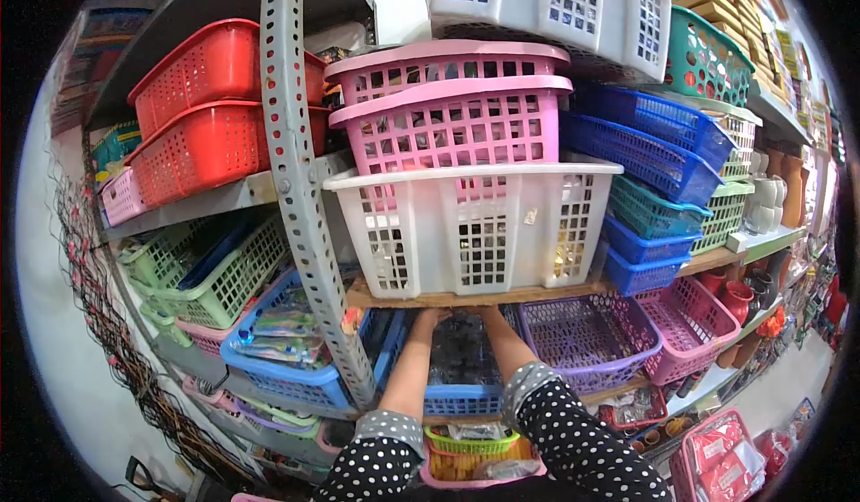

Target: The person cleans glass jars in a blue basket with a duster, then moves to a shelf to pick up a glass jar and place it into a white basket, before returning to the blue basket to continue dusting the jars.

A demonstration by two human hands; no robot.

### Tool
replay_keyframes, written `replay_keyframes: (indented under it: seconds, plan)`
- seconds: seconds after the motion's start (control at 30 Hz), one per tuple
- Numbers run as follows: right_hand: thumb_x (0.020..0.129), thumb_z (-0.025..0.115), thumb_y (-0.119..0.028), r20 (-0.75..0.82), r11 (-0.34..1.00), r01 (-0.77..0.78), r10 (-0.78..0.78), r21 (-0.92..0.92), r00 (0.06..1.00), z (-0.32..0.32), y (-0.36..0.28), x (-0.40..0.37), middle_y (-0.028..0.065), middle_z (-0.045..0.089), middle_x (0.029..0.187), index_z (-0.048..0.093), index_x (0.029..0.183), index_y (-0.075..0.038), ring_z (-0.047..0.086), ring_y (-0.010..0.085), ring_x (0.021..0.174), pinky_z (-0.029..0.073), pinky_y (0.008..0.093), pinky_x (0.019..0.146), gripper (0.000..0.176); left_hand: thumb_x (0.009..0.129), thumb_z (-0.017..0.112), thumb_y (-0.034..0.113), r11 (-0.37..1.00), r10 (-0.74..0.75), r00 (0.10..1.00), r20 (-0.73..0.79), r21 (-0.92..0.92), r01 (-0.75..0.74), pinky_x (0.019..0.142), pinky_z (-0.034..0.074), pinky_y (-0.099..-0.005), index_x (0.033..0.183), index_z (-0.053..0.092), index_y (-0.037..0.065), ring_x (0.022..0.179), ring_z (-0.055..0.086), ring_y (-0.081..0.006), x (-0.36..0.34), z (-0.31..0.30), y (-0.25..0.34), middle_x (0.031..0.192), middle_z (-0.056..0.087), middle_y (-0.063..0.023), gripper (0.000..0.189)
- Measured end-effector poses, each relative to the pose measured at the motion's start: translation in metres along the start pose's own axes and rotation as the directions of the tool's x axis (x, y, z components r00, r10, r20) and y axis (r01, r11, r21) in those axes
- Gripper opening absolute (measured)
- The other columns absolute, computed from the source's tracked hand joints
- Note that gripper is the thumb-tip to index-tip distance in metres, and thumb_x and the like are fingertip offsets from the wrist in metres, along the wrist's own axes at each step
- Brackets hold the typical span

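Observation:
Both forearms, in polka-dot sleeves, reach forward below a wooden shelf board [475, 300]. My left hand [434, 314] is mostly hidden under the board's edge, at the left of a blue basket [461, 400]. At the basket's right side is my right hand [488, 312], its fingers also out of sight. Between the two wrists lie dark items in clear wrapping [460, 350] in that basket. Whether either hand grips anything cannot be made out. Directly above the hands, a white basket [439, 233] rests on the board, with pink baskets [457, 131] stacked on it.
A perforated metal post [309, 180] stands just left of my left arm. Purple [587, 345] and pink [690, 327] baskets sit to the right. A blue basket of packets [287, 350] is at the left; a green basket [470, 441] lies below the arms.

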State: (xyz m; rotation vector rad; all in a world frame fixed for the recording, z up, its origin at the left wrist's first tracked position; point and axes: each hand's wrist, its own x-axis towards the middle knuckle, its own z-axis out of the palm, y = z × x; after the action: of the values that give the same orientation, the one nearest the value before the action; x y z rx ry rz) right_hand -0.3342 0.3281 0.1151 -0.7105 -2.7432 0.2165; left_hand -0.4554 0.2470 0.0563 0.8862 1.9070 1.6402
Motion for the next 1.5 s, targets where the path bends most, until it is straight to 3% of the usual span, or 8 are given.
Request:
replay_keyframes:
  seconds: [0.5,0.7,0.8,0.87,0.9,1.03,1.33,1.5]
  plan:
    - [0.083,0.046,-0.047,-0.043,0.984,0.022,-0.03,-0.177,0.999,-0.019,-0.016,-0.022,0.0102,0.03,0.147,0.038,0.138,-0.014,0.024,0.03,0.136,0.016,0.0458,0.113,0.064,0.088,0.054,0.035,0.759,0.29,0.957,0.0,0.609,-0.231,0.09,0.041,-0.0449,0.117,0.055,0.013,0.106,0.049,-0.0302,0.003,0.015,-0.016,0.116,0.055,-0.0127,0.037]
    - [0.088,0.044,-0.039,-0.105,0.973,0.125,-0.147,-0.193,0.983,-0.075,-0.029,-0.063,0.0111,0.03,0.147,0.04,0.136,-0.012,0.025,0.0298,0.136,0.016,0.0456,0.113,0.056,0.089,0.053,0.03,0.329,0.811,0.58,0.078,0.759,-0.562,0.095,0.038,-0.0476,0.119,0.054,0.01,0.113,0.048,-0.0349,-0.031,0.016,0.025,0.123,0.053,-0.0166,0.036]
    - [0.088,0.044,-0.03,-0.347,0.958,0.275,-0.286,-0.083,0.893,-0.013,0.008,-0.063,0.0142,0.03,0.147,0.043,0.135,-0.01,0.026,0.0329,0.135,0.022,0.0477,0.11,0.051,0.087,0.052,0.019,0.247,0.887,0.447,0.114,0.702,-0.669,0.098,0.037,-0.0477,0.119,0.054,0.004,0.116,0.046,-0.041,-0.108,0.031,0.097,0.124,0.052,-0.0228,0.036]
    - [0.082,0.05,-0.017,-0.166,0.986,0.167,-0.169,-0.031,0.971,-0.074,-0.008,-0.153,0.0228,0.05,0.126,0.05,0.122,0.0,0.049,0.037,0.116,0.043,0.0451,0.092,0.044,0.088,0.05,0.018,0.52,0.479,0.872,0.101,0.768,-0.374,0.085,0.046,-0.0443,0.112,0.058,0.004,0.094,0.058,-0.0386,-0.19,0.046,0.14,0.105,0.061,-0.0205,0.028]
    - [0.078,0.054,-0.017,-0.312,0.976,0.212,-0.219,-0.057,0.925,-0.089,-0.007,-0.199,0.021,0.055,0.116,0.055,0.111,0.001,0.053,0.034,0.11,0.045,0.0421,0.087,0.038,0.089,0.049,0.018,0.524,0.68,0.724,0.114,0.615,-0.589,0.075,0.049,-0.0449,0.106,0.058,0.001,0.087,0.059,-0.0389,-0.231,0.055,0.148,0.1,0.061,-0.0207,0.026]
    - [0.079,0.064,-0.021,-0.531,0.957,0.29,-0.237,0.016,0.814,-0.121,0.008,-0.346,0.0164,0.053,0.118,0.056,0.107,-0.001,0.054,0.0318,0.108,0.044,0.0406,0.09,0.035,0.083,0.056,0.005,0.539,0.763,0.596,0.25,0.264,-0.8,0.079,0.047,-0.0385,0.1,0.059,0.001,0.092,0.06,-0.0319,-0.33,0.093,0.132,0.099,0.06,-0.0145,0.017]
    - [0.081,0.062,-0.017,-0.439,0.893,-0.388,0.45,0.229,0.777,-0.066,0.05,-0.654,0.0134,0.058,0.107,0.057,0.11,-0.006,0.058,0.0308,0.096,0.048,0.0391,0.082,0.032,0.084,0.055,0.007,0.766,0.458,0.6,0.656,0.052,-0.641,0.078,0.046,-0.0384,0.096,0.06,0.001,0.088,0.06,-0.0319,-0.437,0.182,0.032,0.092,0.061,-0.015,0.014]
    - [0.081,0.062,-0.016,-0.481,0.56,-0.78,0.785,0.281,0.391,-0.081,0.013,-0.777,0.0127,0.06,0.103,0.06,0.103,-0.006,0.058,0.0303,0.096,0.048,0.0384,0.082,0.025,0.084,0.055,0.004,0.825,0.372,0.41,0.833,-0.095,-0.557,0.077,0.047,-0.036,0.096,0.061,0.002,0.085,0.061,-0.0279,-0.493,0.247,0.015,0.09,0.062,-0.0133,0.014]
